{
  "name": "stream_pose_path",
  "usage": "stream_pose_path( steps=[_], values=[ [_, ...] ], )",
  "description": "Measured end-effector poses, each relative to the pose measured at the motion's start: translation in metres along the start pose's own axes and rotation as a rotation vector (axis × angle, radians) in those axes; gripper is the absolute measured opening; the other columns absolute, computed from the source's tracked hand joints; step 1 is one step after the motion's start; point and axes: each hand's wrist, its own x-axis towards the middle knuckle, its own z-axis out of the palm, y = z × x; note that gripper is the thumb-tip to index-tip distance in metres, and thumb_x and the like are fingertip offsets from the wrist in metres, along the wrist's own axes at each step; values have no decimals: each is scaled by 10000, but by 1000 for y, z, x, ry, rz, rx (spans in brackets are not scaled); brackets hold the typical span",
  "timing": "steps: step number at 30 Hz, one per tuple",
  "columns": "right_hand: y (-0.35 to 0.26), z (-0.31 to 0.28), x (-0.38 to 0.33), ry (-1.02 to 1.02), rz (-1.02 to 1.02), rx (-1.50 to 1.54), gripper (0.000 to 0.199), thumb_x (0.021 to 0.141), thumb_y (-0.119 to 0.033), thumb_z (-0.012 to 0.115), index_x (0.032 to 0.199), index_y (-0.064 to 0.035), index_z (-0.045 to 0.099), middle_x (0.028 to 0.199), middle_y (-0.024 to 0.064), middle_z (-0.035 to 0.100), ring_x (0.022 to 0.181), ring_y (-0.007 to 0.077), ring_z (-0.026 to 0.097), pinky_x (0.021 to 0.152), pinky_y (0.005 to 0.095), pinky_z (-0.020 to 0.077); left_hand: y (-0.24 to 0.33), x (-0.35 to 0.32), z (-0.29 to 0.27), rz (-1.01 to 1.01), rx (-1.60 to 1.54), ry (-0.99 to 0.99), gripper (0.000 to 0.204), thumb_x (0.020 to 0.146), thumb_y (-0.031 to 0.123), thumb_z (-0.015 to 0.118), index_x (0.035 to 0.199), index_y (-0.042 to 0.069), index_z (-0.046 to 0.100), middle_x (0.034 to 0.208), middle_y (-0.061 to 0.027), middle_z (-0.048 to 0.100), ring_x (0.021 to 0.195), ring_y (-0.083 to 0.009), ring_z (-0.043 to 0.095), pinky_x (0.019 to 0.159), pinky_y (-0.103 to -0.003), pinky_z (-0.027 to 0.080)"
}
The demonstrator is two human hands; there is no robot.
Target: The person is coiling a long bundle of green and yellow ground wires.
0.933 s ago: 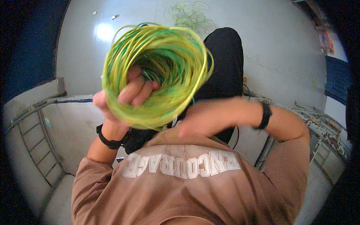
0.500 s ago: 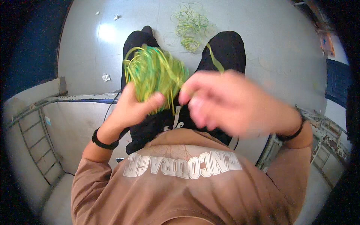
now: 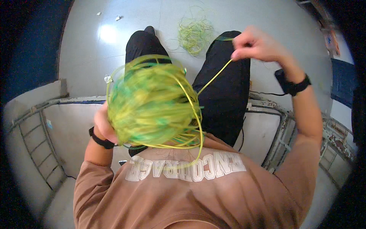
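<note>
A large loose bundle of yellow and green plastic cord point(image 3: 152, 103), blurred by motion, hangs over my lap. My left hand point(image 3: 103, 124) grips it from its left side, and most of the fingers are hidden behind the loops. Above my right knee, my right hand point(image 3: 257, 45) pinches a single yellow-green strand point(image 3: 215, 78), which runs taut down to the bundle's right side. A short flat green end point(image 3: 225, 38) sticks out to the left of the pinching fingers. One loose loop droops from the bundle over my brown shirt point(image 3: 190, 202).
On the grey floor point(image 3: 91, 65) ahead lies a tangled pile of similar cord point(image 3: 195, 36). Small white scraps point(image 3: 118, 18) are scattered at the left. I sit with black-trousered legs point(image 3: 225, 99) apart, and worn metal frames point(image 3: 40, 149) stand at both sides.
My right hand has swung up and right, away from the bundle, drawing the strand out straight. The bundle has risen toward me and spread wider, now covering most of my left hand.
</note>
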Motion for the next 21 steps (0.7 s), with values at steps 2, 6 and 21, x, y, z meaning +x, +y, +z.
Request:
stream_pose_path(
  steps=[2,6,21],
  values=[
    [-21,-41,-5,-60,398,-241,423,869,-346,670,628,-13,569,536,94,488,494,149,440,488,341,369,29,17,16,-63,687,-205,977,444,15,887,1334,-22,487,1230,-77,613,1090,-177,572,966,-324,444],
    [-89,32,30,211,333,140,357,895,-306,617,718,3,598,640,169,597,553,258,573,538,391,454,7,46,48,265,1142,188,507,766,236,781,1163,-10,583,1063,-68,658,931,-156,592,847,-314,483],
    [-164,134,54,272,45,-177,435,803,-139,703,1083,81,453,810,162,593,726,312,608,665,386,487,-12,74,65,496,294,315,640,829,446,721,1197,-42,532,975,-139,674,841,-208,671,771,-335,552]
  ],
)
